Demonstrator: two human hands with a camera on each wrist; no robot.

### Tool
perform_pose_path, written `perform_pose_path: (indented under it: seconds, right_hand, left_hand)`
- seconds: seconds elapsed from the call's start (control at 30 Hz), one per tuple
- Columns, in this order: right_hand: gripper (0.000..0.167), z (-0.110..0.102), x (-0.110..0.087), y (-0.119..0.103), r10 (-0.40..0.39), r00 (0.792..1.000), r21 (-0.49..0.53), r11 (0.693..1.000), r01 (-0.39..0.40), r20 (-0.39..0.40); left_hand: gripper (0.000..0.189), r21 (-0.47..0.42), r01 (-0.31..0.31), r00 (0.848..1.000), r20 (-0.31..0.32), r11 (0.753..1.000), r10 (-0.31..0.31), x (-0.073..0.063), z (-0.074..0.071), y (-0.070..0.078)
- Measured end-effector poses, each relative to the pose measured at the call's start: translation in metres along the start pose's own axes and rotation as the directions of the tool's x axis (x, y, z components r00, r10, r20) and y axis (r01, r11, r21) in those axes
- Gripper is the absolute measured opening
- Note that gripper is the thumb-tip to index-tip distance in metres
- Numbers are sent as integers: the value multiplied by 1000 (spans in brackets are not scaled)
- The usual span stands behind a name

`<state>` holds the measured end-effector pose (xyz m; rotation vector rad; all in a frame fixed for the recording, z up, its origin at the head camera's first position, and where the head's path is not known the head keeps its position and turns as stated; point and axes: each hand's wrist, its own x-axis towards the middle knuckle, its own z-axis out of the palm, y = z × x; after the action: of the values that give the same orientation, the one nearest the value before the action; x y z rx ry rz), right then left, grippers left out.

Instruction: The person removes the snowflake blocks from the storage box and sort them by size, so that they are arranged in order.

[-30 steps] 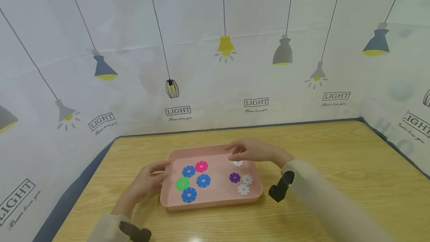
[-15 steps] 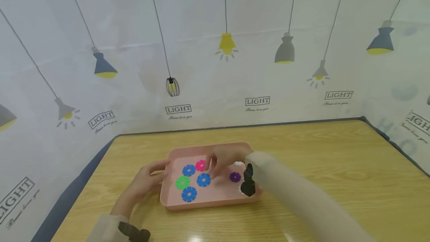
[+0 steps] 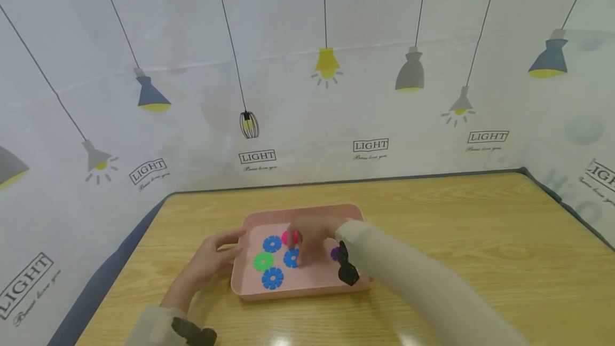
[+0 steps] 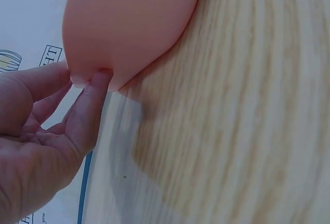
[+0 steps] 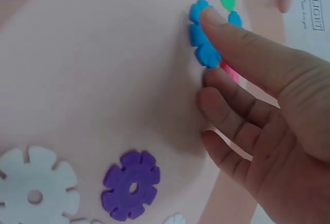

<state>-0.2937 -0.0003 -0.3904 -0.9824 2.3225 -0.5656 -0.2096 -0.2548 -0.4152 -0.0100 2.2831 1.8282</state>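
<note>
A shallow pink tray point(image 3: 317, 282) sits on the table with flat, notched plastic discs lying in it. My left hand point(image 3: 206, 260) grips the tray's left end; the left wrist view has thumb and fingers at its edge. Over the tray's middle, my right hand point(image 3: 312, 235) reaches down with bent, spread fingers. Its thumb overlaps a blue disc point(image 5: 196, 34) in the right wrist view. A pink disc point(image 3: 286, 238) is partly covered by the same hand. Left of these lie a green disc point(image 3: 259, 260) and two more blue discs. Nearer my right wrist are a purple disc point(image 5: 117, 184) and a white disc point(image 5: 54, 198).
The wooden table point(image 3: 456, 218) runs out to both sides of the tray. A pale wall covering point(image 3: 298, 122) printed with hanging lamps closes off the back and sides. My right sleeve point(image 3: 413, 271) crosses the tray's right part and hides discs there.
My right hand has moved left from the tray's back right, over the white discs, to the blue and pink discs, and lowered. The left hand keeps its grip on the tray.
</note>
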Motion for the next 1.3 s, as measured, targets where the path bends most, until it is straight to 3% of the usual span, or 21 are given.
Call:
perform_pose_path:
  seconds: [0.4, 0.7, 0.87, 0.97, 1.3]
  right_hand:
    - [32, 6, -3, -3, -8, 999, -12, 1000, 7, -52]
    - [19, -6, -20, -6, -65, 993, -27, 998, 62, -94]
    - [16, -21, -41, 3, -67, 990, 55, 996, 74, -123]
    - [16, -32, -58, 15, -85, 983, 51, 994, 94, -163]
    - [17, -56, -127, 70, -92, 949, 111, 985, 131, -303]
  left_hand:
    - [43, 2, -3, 1000, 12, 1000, 3, -2, 2, 5]
    - [42, 5, 16, 1000, -26, 1000, -16, 0, 4, 5]
    - [44, -13, -6, 1000, -3, 1000, 6, -1, 4, 3]
    - [44, -22, -11, 1000, -1, 1000, 11, -1, 4, 3]
    - [45, -29, -24, 1000, 3, 999, 24, -2, 1, 1]
